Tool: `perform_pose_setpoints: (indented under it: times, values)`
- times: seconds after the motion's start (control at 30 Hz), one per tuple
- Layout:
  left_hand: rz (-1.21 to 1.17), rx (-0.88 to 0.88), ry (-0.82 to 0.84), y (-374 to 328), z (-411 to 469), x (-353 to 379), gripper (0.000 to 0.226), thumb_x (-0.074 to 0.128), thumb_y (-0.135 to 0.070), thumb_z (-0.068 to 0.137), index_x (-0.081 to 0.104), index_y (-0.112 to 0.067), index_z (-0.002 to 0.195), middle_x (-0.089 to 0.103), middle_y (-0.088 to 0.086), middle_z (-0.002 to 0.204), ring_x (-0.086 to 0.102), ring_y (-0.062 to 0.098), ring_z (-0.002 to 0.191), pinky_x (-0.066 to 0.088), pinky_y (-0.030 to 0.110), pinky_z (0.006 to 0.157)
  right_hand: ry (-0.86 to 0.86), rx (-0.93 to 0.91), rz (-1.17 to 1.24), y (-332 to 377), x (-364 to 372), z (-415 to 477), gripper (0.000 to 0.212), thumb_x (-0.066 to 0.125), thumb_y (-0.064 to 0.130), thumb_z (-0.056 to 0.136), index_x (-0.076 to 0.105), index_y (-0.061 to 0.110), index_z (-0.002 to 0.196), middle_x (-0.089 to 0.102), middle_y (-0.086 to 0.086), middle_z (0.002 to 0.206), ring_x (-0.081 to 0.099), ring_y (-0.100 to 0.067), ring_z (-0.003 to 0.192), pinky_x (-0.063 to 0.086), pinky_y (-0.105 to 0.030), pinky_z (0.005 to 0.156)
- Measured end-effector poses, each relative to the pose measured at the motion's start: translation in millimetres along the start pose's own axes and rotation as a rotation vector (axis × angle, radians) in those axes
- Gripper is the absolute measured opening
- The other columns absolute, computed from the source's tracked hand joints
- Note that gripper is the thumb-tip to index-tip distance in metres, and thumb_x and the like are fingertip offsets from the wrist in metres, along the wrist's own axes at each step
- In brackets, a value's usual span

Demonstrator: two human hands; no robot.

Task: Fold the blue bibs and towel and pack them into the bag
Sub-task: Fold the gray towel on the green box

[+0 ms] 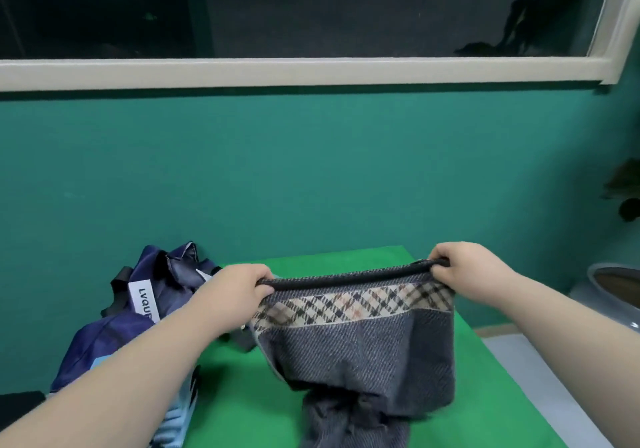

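Observation:
A grey-blue twill bib (360, 354) with a beige plaid band and a dark rolled top edge hangs stretched between my two hands above the green table (485, 378). My left hand (239, 291) grips its top left corner. My right hand (464, 269) grips its top right corner. The bib's lower part bunches and trails down onto the table toward me. A navy bag (162, 288) with a white label lies crumpled at the table's left, partly behind my left forearm. A light blue striped cloth (180, 416) shows under that forearm.
A teal wall (311, 170) rises right behind the table, with a white-framed dark window above. A grey round container (613, 295) stands at the right, past the table's edge, and a dark plant (627, 191) above it. A black object (20, 402) sits at the lower left.

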State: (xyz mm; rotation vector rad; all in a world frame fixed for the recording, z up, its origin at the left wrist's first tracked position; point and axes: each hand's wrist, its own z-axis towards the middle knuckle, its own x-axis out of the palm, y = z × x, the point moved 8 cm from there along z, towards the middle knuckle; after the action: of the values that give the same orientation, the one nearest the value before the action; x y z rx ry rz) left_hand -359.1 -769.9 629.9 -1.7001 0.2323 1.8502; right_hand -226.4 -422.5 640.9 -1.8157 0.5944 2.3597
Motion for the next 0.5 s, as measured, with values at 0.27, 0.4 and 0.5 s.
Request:
perform_pose_setpoints:
  times: [0.27, 0.4, 0.5]
  values:
    - [0.086, 0.015, -0.426, -47.7, 116.2, -175.8, 0.012, 0.056, -0.03, 0.097, 0.063, -0.02, 0.097, 0.068, 0.01, 0.103, 0.055, 0.029, 0.088, 0.043, 0.034, 0.074, -0.493, 0.083, 0.182, 21.0, -188.8, 115.1, 0.019, 0.062, 0.035, 0.094, 0.061, 0.02, 0.082, 0.065, -0.007, 0.082, 0.057, -0.028, 0.078, 0.046, -0.033, 0.071]
    - [-0.098, 0.105, -0.642, -75.8, 90.6, -268.1, 0.018, 0.051, -0.009, 0.093, 0.064, -0.021, 0.092, 0.067, 0.011, 0.093, 0.061, 0.035, 0.094, 0.046, 0.036, 0.076, -0.707, -0.041, 0.693, 36.8, -293.3, 89.5, 0.009, 0.058, 0.015, 0.095, 0.067, 0.016, 0.094, 0.07, -0.013, 0.087, 0.072, -0.028, 0.068, 0.062, -0.036, 0.056]
    - [-0.334, 0.134, -0.662, -81.7, 56.7, -296.5, 0.021, 0.052, -0.012, 0.094, 0.066, -0.025, 0.086, 0.072, 0.003, 0.08, 0.07, 0.022, 0.072, 0.054, 0.03, 0.066, -0.77, -0.133, 0.796, 41.0, -328.2, 51.3, 0.014, 0.062, 0.015, 0.092, 0.07, 0.021, 0.082, 0.073, -0.004, 0.087, 0.075, -0.024, 0.077, 0.063, -0.037, 0.069]
